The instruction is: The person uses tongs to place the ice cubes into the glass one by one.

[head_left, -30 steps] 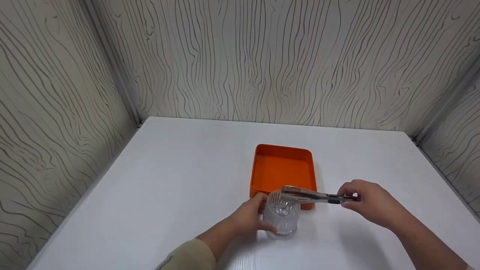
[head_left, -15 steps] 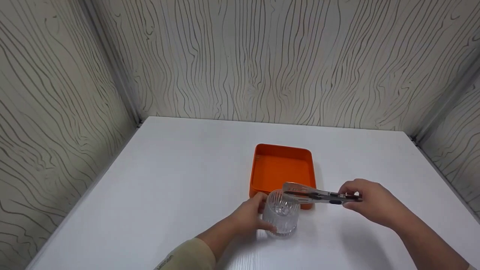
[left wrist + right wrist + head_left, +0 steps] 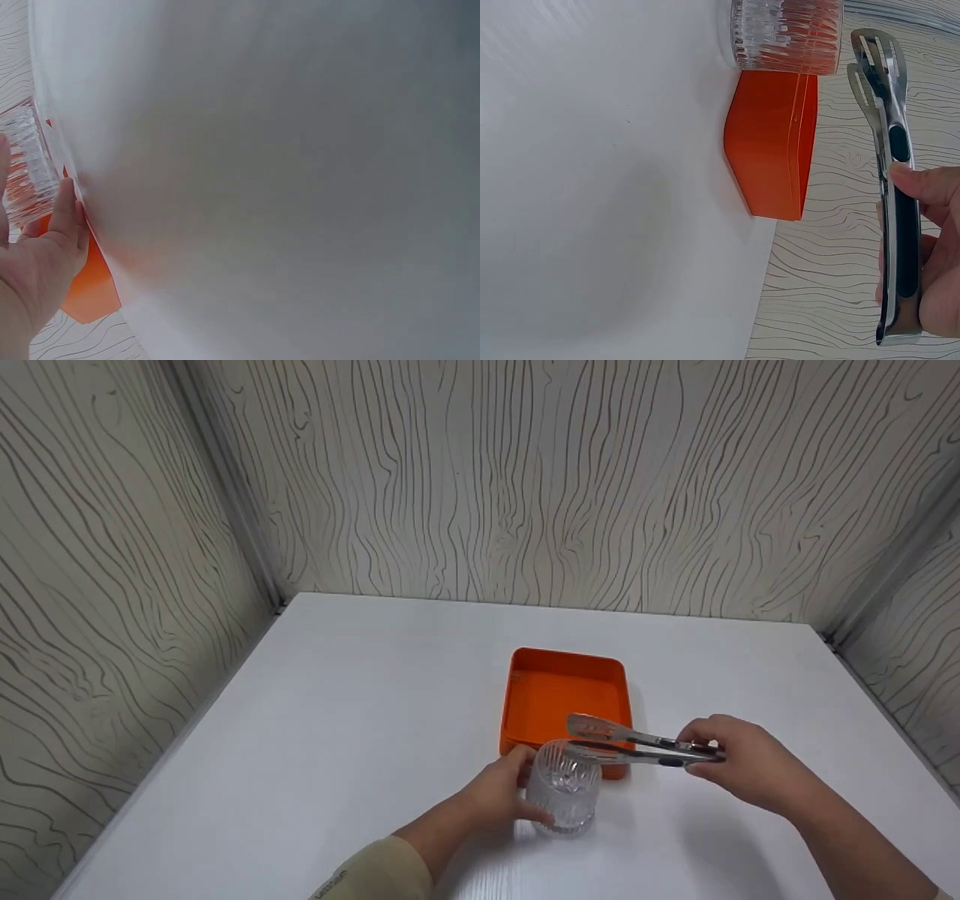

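A clear ribbed glass (image 3: 564,804) stands upright on the white table, with clear contents inside that I cannot make out. My left hand (image 3: 489,796) holds it from the left, thumb in front and fingers behind; in the left wrist view the fingers of that hand (image 3: 46,259) lie along the glass (image 3: 28,169). With my right hand (image 3: 742,763) I grip metal tongs (image 3: 646,757) near their hinged end. Their slotted tips are spread apart over the glass's rim, with nothing seen between them. The right wrist view shows the tongs' dark grip inlays (image 3: 906,232) under my thumb.
An orange rectangular box (image 3: 559,701) sits just behind the glass, its front edge partly hidden by the glass and tongs. White table (image 3: 360,697) stretches to both sides. Wood-patterned panels (image 3: 480,487) enclose the back and sides.
The tongs' two arms have spread apart, the upper tip rising away from the lower one. My left hand and the glass have stayed in place; the right hand has barely shifted.
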Tool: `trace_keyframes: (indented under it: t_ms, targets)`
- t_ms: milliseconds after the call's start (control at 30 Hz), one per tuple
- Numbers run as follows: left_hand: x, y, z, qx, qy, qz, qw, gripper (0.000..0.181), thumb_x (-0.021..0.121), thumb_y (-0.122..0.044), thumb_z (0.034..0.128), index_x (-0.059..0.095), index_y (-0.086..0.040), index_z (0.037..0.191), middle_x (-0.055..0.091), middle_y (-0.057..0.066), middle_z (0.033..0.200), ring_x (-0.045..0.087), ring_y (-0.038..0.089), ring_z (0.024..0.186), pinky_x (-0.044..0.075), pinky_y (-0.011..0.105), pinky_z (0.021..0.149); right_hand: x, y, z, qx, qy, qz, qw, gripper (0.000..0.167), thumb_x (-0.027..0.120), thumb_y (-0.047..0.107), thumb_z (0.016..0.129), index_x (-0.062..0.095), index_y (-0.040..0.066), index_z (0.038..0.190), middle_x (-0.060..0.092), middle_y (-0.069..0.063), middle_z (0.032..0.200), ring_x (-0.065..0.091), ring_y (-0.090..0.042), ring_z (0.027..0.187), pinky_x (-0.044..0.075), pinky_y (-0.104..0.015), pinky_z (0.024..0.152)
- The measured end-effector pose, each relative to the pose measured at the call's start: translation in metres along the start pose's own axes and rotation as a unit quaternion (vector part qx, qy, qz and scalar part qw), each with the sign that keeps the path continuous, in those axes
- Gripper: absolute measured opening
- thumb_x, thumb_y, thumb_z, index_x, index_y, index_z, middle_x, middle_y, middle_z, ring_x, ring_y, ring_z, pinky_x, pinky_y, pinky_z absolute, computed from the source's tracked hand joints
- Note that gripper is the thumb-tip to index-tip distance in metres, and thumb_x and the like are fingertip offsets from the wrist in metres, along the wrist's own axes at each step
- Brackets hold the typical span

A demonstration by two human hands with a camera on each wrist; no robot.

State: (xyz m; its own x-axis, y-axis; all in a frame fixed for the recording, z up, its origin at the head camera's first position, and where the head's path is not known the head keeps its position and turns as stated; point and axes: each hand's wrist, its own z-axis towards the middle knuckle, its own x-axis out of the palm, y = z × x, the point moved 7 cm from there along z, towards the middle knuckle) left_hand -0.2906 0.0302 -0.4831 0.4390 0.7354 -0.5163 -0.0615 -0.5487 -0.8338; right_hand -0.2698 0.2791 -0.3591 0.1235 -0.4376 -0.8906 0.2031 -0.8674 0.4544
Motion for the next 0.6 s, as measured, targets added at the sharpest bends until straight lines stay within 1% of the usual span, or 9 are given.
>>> trace_keyframes:
  t_ms: [133, 333, 400, 500, 600]
  targets:
    - [0.0, 0.0, 0.0, 0.004, -0.001, -0.002, 1.0, 0.062, 0.083, -0.031, 0.0618, 0.044, -0.03, 0.111, 0.055, -0.015, 0.106, 0.054, 0.009, 0.103, 0.044, 0.034, 0.094, -0.001, 0.002, 0.003, -0.002, -0.01, -0.006, 0.9999, 0.025, 0.073, 0.009, 0.075, 0.064, 0.019, 0.096, 0.057, 0.001, 0.089, 0.05, -0.018, 0.078, 0.044, -0.032, 0.065]
    - [0.0, 0.002, 0.001, -0.017, 0.001, -0.025, 0.9995, 0.063, 0.083, -0.031, 0.0605, 0.044, -0.033, 0.109, 0.055, -0.017, 0.107, 0.053, 0.009, 0.104, 0.044, 0.036, 0.095, -0.001, 0.002, 0.009, 0.0, -0.017, -0.002, 0.9999, 0.027, 0.073, 0.01, 0.075, 0.064, 0.014, 0.101, 0.057, 0.0, 0.091, 0.051, -0.019, 0.082, 0.047, -0.034, 0.069]
    - [0.0, 0.002, 0.001, -0.015, 0.002, -0.026, 0.9995, 0.063, 0.083, -0.031, 0.0605, 0.044, -0.032, 0.109, 0.055, -0.016, 0.107, 0.053, 0.009, 0.104, 0.044, 0.036, 0.095, 0.0, 0.001, 0.012, 0.004, -0.021, -0.005, 0.9998, 0.028, 0.073, 0.01, 0.076, 0.064, 0.014, 0.102, 0.057, 0.0, 0.092, 0.051, -0.019, 0.083, 0.048, -0.036, 0.071]
    - [0.0, 0.001, 0.0, -0.012, 0.002, -0.025, 0.9996, 0.062, 0.083, -0.031, 0.061, 0.044, -0.031, 0.11, 0.055, -0.016, 0.106, 0.053, 0.009, 0.102, 0.044, 0.036, 0.094, -0.001, 0.001, 0.016, 0.005, -0.034, -0.011, 0.9993, 0.028, 0.073, 0.011, 0.076, 0.064, 0.013, 0.103, 0.058, -0.001, 0.093, 0.052, -0.02, 0.085, 0.049, -0.04, 0.074]
    - [0.0, 0.001, 0.0, -0.011, 0.003, -0.026, 0.9996, 0.062, 0.083, -0.031, 0.0615, 0.044, -0.031, 0.109, 0.054, -0.016, 0.106, 0.053, 0.009, 0.102, 0.044, 0.035, 0.095, -0.002, 0.002, 0.02, -0.002, -0.054, -0.024, 0.9983, 0.028, 0.073, 0.011, 0.076, 0.065, 0.012, 0.103, 0.058, -0.002, 0.091, 0.052, -0.021, 0.085, 0.049, -0.043, 0.074]
